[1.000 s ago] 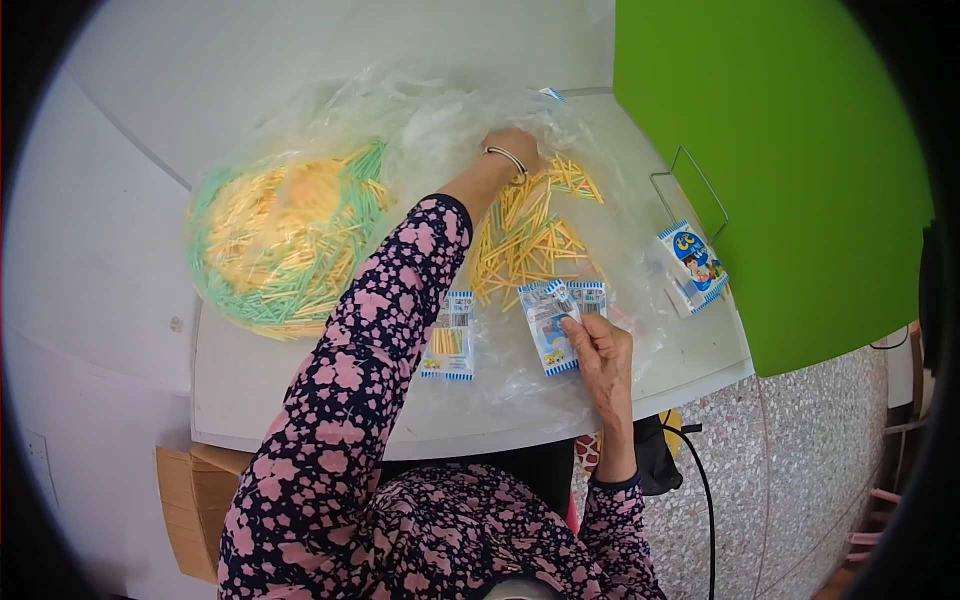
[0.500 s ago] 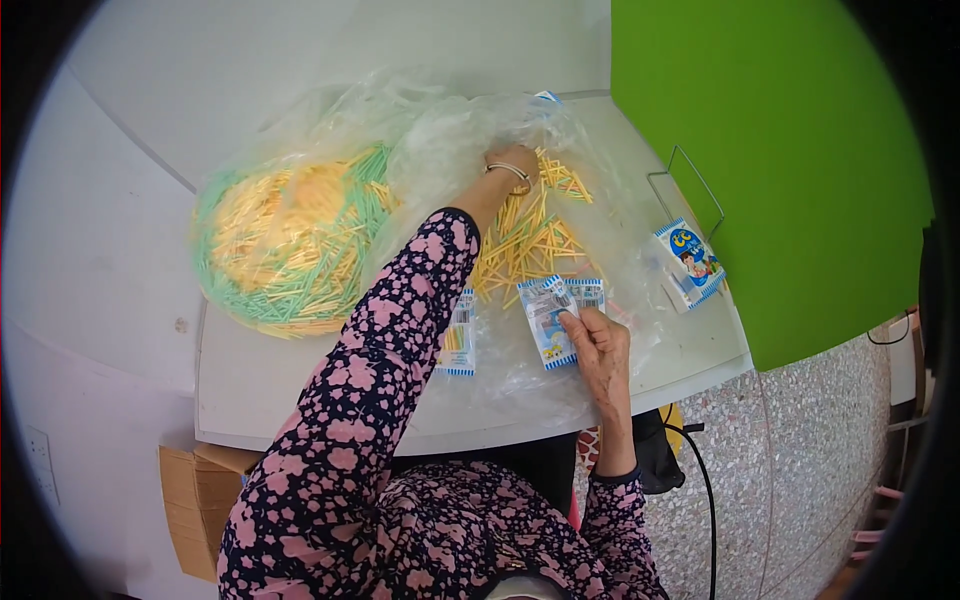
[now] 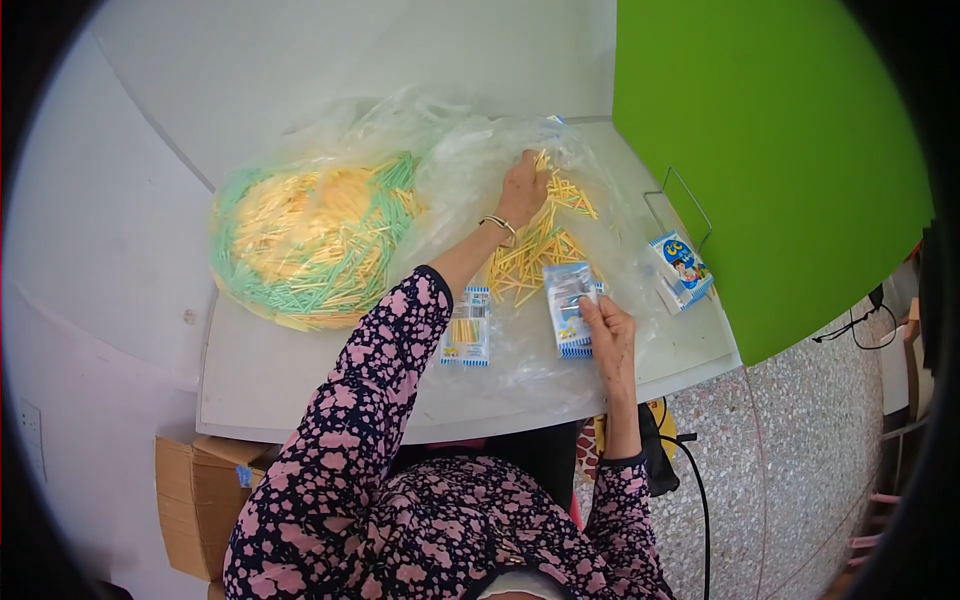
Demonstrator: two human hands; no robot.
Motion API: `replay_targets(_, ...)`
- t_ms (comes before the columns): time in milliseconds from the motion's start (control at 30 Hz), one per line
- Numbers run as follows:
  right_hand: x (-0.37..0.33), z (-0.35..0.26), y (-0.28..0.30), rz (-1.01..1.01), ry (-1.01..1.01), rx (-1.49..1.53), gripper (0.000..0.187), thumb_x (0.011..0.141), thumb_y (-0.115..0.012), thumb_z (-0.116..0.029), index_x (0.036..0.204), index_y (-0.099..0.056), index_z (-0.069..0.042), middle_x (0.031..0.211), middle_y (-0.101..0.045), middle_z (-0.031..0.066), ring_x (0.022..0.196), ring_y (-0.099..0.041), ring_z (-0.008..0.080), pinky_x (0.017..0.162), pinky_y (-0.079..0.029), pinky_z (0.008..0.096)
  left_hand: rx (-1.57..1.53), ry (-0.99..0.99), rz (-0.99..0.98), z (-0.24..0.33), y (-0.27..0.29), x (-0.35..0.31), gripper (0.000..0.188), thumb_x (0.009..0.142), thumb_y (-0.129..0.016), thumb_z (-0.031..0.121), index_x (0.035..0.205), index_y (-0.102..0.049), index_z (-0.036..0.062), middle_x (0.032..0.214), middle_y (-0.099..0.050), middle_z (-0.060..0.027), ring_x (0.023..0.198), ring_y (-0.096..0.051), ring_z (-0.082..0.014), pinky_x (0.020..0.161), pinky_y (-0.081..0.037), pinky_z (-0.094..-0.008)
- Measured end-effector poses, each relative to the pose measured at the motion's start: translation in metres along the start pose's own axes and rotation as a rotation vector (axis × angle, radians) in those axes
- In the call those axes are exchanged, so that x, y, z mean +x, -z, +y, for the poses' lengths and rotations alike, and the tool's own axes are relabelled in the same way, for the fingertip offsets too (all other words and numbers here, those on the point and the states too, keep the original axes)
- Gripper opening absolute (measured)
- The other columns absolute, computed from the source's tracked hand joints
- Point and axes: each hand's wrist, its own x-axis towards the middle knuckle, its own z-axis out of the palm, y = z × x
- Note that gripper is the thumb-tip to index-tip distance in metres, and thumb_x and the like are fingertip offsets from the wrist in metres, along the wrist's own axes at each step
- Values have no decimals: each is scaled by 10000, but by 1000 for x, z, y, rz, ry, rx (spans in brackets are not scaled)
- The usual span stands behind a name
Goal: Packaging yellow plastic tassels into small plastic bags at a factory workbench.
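Note:
My left hand (image 3: 523,190), with a bracelet at its wrist, reaches to the far part of the clear plastic sheet. Its fingers are closed on a few thin yellow sticks (image 3: 542,160) that poke out at the fingertips. Below it spreads a loose heap of yellow sticks (image 3: 530,262), some orange. My right hand (image 3: 611,335) pinches small blue-and-white packets (image 3: 570,310) by their right side, thumb on top; they seem to overlap, and how many I cannot tell. Left of them, a similar packet (image 3: 466,330) lies flat with sticks showing through its window.
A big clear bag (image 3: 320,240) of yellow and green sticks lies at the left of the white table (image 3: 330,400). At the right edge are a blue-and-white packet (image 3: 683,268) and a bent wire stand (image 3: 690,205). A green panel (image 3: 760,180) rises behind; a cardboard box (image 3: 190,500) stands below left.
My left hand has turned and shifted slightly right, and sticks now show at its fingertips. The packets in my right hand are drawn closer together and sit a little further right.

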Motion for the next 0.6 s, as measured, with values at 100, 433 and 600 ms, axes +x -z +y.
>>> replay_targets(100,6,-6,0,35,-101,159,205,883,-554,-201,746,-585,-51,678,-517,-44,593,-412,19,531,-339,188,-657,432,-103,17,16,-6,127,839,-509,68,930,-476,-14,792,-562,-121,700,-561,-235,655,-481,-368)
replay_targets(433,81,-9,-73,240,-311,1258,259,932,-445,-178,1094,-512,12,1067,-570,109,982,-539,194,869,-430,309,-1625,988,-139,66,30,-60,126,827,-551,54,926,-523,-18,779,-557,-88,682,-568,-190,583,-485,-304)
replay_targets(600,86,-6,-92,364,-350,1337,270,938,-423,-180,1118,-500,6,1103,-560,113,1003,-536,211,899,-433,333,-1415,744,-98,80,42,-76,212,815,-531,2,1025,-503,-10,898,-574,-91,772,-579,-186,660,-494,-297)
